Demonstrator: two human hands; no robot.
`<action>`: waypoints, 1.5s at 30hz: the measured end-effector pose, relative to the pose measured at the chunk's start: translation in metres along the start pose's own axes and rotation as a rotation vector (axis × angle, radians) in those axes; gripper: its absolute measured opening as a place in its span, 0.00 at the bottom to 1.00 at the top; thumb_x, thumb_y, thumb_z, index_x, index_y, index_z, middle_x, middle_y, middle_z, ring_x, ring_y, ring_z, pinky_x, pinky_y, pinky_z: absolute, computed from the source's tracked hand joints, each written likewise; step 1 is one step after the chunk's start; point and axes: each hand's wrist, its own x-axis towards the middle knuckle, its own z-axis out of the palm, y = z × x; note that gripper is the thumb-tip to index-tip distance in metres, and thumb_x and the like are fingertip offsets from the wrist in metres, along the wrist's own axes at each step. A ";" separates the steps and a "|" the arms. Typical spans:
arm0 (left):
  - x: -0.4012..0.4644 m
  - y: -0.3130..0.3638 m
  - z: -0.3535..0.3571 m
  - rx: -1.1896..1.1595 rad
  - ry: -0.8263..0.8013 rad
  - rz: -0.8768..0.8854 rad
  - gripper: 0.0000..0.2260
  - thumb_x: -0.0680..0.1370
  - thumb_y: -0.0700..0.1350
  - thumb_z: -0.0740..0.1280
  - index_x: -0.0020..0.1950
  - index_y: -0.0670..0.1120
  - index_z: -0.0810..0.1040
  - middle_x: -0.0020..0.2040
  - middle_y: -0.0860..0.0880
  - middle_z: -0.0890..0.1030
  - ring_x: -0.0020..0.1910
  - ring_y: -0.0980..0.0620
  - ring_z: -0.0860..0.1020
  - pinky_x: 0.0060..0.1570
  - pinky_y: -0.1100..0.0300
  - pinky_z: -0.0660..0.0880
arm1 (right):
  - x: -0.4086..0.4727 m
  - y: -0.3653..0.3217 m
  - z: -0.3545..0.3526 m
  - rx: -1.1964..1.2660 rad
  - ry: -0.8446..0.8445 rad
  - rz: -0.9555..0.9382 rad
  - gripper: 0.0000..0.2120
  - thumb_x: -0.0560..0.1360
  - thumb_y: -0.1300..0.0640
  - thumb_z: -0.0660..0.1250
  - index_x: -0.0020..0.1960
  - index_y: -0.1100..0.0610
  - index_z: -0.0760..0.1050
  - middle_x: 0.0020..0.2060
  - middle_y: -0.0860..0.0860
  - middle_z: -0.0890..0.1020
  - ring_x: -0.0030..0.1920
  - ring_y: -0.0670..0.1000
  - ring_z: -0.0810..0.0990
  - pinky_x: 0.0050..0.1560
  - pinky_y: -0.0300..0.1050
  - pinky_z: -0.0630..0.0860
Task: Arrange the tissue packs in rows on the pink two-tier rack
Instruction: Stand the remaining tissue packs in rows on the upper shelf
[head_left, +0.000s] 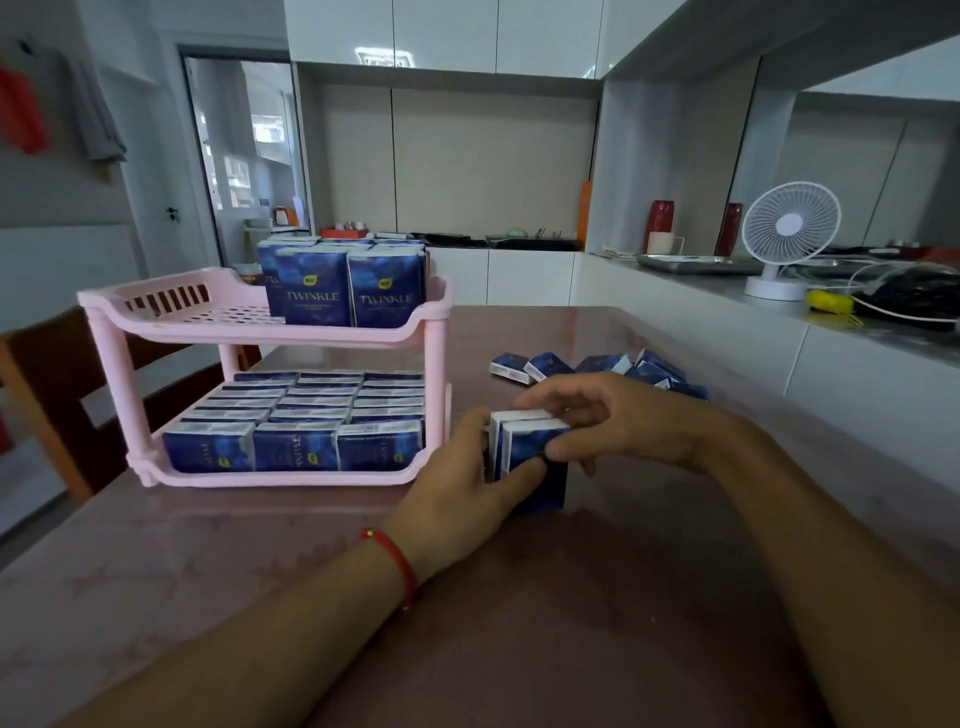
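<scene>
Both hands are closed round a small bundle of tissue packs (530, 447) standing upright on the table (260, 571), just right of the pink rack (434, 358). Left hand (467, 483) is curled against the bundle's left side and front, thumb across the lower front face; right hand (618, 426) is curled over the top and right side, fingertips on the top edge. At least two packs are seen pressed side by side; more behind cannot be told. A red string bracelet (397, 558) is worn on the left wrist. The bundle is held only by squeeze, so a middle pack could be dropped or skewed if pressure is eased during the lift. The rack's lower tier (291, 478) is judged full, three rows packed tight, so nothing more is expected to fit there. On the upper tier (171, 322) packs (345, 288) are stood at the right end and the left part is bare; these could be toppled if bumped by the incoming bundle, and the raised rim could be caught on the way in. The light rack could be shoved sideways by contact. Loose packs (597, 369) are heaped behind the hands, near the table's far edge, and could be knocked off by a careless reach. A white fan (784, 234) is stood on the counter beyond.
</scene>
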 end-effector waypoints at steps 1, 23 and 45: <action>-0.002 0.000 -0.001 0.039 -0.013 -0.004 0.20 0.75 0.51 0.73 0.64 0.53 0.70 0.57 0.55 0.81 0.54 0.60 0.81 0.56 0.53 0.80 | 0.000 0.002 -0.001 0.031 0.003 0.003 0.20 0.75 0.59 0.74 0.65 0.49 0.76 0.60 0.49 0.81 0.56 0.53 0.82 0.48 0.54 0.82; -0.070 0.067 -0.160 0.057 0.152 0.058 0.23 0.70 0.39 0.77 0.62 0.42 0.74 0.60 0.47 0.83 0.61 0.49 0.81 0.61 0.47 0.78 | 0.031 -0.004 0.058 0.177 0.304 -0.128 0.18 0.75 0.35 0.62 0.55 0.45 0.78 0.49 0.48 0.83 0.42 0.52 0.84 0.41 0.55 0.78; 0.066 0.053 -0.266 0.426 0.073 -0.283 0.23 0.75 0.35 0.71 0.67 0.50 0.69 0.60 0.44 0.75 0.58 0.42 0.77 0.52 0.48 0.82 | 0.042 -0.025 0.103 -0.023 0.262 -0.189 0.10 0.82 0.50 0.62 0.62 0.40 0.70 0.48 0.35 0.82 0.49 0.36 0.81 0.47 0.25 0.71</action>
